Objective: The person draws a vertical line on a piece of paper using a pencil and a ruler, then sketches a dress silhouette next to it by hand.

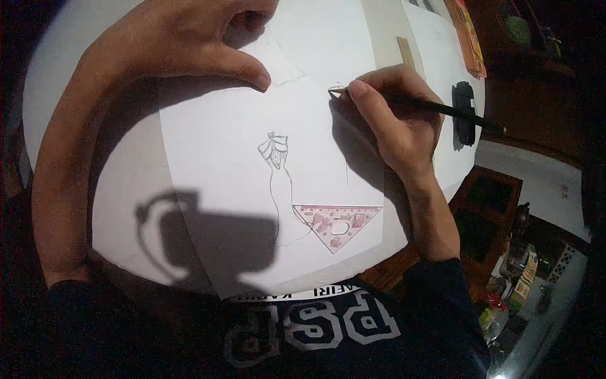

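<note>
One slim dark pencil (466, 115) pinched in right hand (407, 131); left hand (192, 45) spread, curved, over smooth paper (218, 139).

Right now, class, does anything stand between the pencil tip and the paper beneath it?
Nothing visible does: the right hand holds the pencil with its tip right at the paper. The patterned triangle lies nearer the person's body, out of the way.
</note>
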Action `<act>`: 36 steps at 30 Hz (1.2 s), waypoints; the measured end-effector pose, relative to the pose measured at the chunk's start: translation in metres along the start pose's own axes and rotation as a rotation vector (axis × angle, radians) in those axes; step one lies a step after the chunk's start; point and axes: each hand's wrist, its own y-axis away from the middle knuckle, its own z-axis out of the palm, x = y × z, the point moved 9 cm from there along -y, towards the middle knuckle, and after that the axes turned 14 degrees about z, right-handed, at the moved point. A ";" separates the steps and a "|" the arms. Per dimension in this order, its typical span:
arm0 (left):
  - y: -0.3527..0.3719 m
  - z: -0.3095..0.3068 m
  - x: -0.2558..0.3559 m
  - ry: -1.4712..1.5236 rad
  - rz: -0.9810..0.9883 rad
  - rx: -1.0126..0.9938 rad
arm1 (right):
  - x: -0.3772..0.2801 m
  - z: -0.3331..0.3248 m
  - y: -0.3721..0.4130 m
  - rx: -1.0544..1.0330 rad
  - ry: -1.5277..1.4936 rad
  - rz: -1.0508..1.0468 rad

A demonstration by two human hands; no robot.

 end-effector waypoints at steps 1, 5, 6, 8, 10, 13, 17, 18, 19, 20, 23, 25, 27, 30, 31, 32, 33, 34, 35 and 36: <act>0.000 -0.001 0.000 0.006 0.005 0.008 | 0.002 0.000 -0.001 -0.008 -0.029 0.025; 0.000 0.000 -0.003 0.033 -0.006 0.006 | 0.007 -0.004 -0.002 0.001 -0.083 0.153; 0.000 0.001 -0.003 0.034 -0.006 0.005 | 0.008 -0.004 -0.002 0.007 -0.092 0.155; -0.001 -0.001 -0.002 0.022 0.025 0.010 | 0.010 -0.003 -0.003 0.014 -0.102 0.158; -0.001 0.000 -0.004 0.011 0.021 0.010 | 0.006 -0.001 -0.003 0.006 -0.058 0.106; -0.002 -0.005 0.008 0.000 -0.054 0.008 | 0.005 -0.002 -0.004 0.034 0.013 0.051; -0.001 0.003 -0.010 0.086 -0.227 -0.056 | 0.003 0.001 -0.002 0.014 -0.027 0.100; 0.000 0.002 -0.010 0.085 -0.227 -0.056 | 0.002 0.001 -0.002 0.010 -0.025 0.097; -0.001 -0.001 -0.002 0.042 -0.122 -0.030 | 0.003 0.001 -0.002 0.007 -0.023 0.094; -0.001 -0.004 0.006 0.000 -0.015 -0.003 | 0.003 0.001 -0.002 0.007 -0.023 0.094; 0.001 0.002 -0.005 0.005 -0.039 0.001 | 0.011 0.002 -0.004 -0.021 -0.088 0.147; 0.001 0.003 -0.007 0.009 -0.003 -0.001 | 0.008 0.000 -0.004 -0.012 -0.089 0.096; 0.000 0.002 -0.002 0.015 0.033 -0.003 | 0.006 0.000 -0.004 -0.007 -0.067 0.082; 0.000 -0.003 0.005 -0.002 -0.003 -0.020 | 0.004 0.001 -0.003 0.003 -0.034 0.082; 0.000 -0.003 0.005 -0.007 -0.003 -0.015 | 0.005 0.000 -0.003 0.007 -0.023 0.098; 0.000 -0.004 0.005 -0.011 -0.004 -0.010 | 0.006 0.001 -0.003 0.008 -0.022 0.098; -0.001 -0.004 0.004 -0.011 -0.003 -0.011 | 0.006 0.000 -0.003 0.006 -0.043 0.099; -0.001 -0.003 0.003 -0.010 0.009 -0.019 | 0.006 0.000 -0.003 0.004 -0.063 0.100; -0.001 -0.003 0.003 -0.009 0.021 -0.027 | 0.006 0.000 -0.003 0.004 -0.063 0.100; -0.001 -0.003 0.004 -0.009 0.021 -0.027 | 0.006 -0.001 -0.004 -0.003 -0.042 0.095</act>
